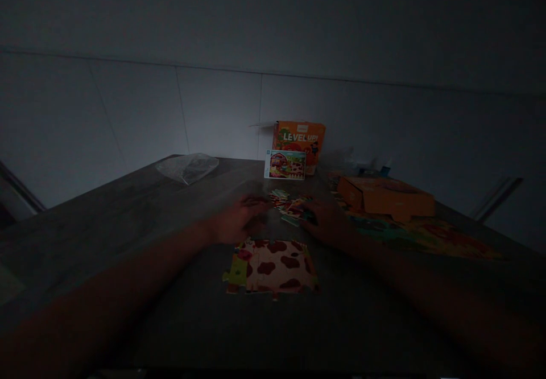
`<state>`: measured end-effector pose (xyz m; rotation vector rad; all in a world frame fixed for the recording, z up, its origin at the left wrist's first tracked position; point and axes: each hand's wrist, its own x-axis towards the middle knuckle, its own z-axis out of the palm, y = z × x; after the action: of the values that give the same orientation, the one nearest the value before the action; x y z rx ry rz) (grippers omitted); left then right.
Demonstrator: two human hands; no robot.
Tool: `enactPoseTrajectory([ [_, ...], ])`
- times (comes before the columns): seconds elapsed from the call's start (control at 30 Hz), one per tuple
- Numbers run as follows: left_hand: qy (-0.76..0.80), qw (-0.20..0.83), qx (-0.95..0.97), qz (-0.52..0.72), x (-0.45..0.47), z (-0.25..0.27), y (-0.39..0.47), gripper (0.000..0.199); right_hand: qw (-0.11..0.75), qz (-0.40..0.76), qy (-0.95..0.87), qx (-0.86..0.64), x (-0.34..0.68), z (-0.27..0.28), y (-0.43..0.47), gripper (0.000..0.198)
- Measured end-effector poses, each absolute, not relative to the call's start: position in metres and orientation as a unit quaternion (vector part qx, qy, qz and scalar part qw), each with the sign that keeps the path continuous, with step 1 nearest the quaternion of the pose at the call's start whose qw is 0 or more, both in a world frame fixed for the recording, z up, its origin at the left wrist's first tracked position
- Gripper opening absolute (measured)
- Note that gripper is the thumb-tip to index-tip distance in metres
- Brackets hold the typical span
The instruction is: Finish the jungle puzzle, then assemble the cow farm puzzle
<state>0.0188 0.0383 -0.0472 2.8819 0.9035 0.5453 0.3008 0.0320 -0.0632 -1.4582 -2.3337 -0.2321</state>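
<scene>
A loose heap of jigsaw puzzle pieces (292, 208) lies on the table between my hands. To its left, my left hand (243, 217) has its fingers reaching toward the heap, apart and holding nothing I can see. My right hand (326, 219) is at the heap's right edge, thumb and fingers apart around the outer pieces; dim light blurs the fingertips. Closer to me lies a joined section of puzzle (277, 265) with a brown-spotted cow pattern and a green left edge. Behind the heap a picture card (285, 164) of a farm scene stands upright.
An orange box (301, 134) marked "LEVEL UP!" stands behind the card, near the wall. At right, an orange box lid or tray (388, 197) rests by a colourful flat puzzle or sheet (426, 237). A clear plastic bag (188, 167) lies at the back left of the table (128, 214).
</scene>
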Motion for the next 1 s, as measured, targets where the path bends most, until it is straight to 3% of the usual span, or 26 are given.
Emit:
enactPoseTrajectory([
  [0.23, 0.265, 0.084, 0.949, 0.148, 0.028, -0.049, 0.028, 0.068, 0.227, -0.053, -0.850, -0.472, 0.295, -0.057, 0.026, 0.038],
  [0.57, 0.304, 0.082, 0.937, 0.148, 0.027, -0.052, 0.034, 0.055, 0.256, -0.007, -0.877, -0.406, 0.291, -0.064, 0.024, 0.044],
  [1.0, 0.458, 0.052, 0.860, 0.219, 0.006, -0.047, 0.056, 0.032, 0.247, -0.004, -0.883, -0.399, 0.294, -0.065, 0.026, 0.031],
])
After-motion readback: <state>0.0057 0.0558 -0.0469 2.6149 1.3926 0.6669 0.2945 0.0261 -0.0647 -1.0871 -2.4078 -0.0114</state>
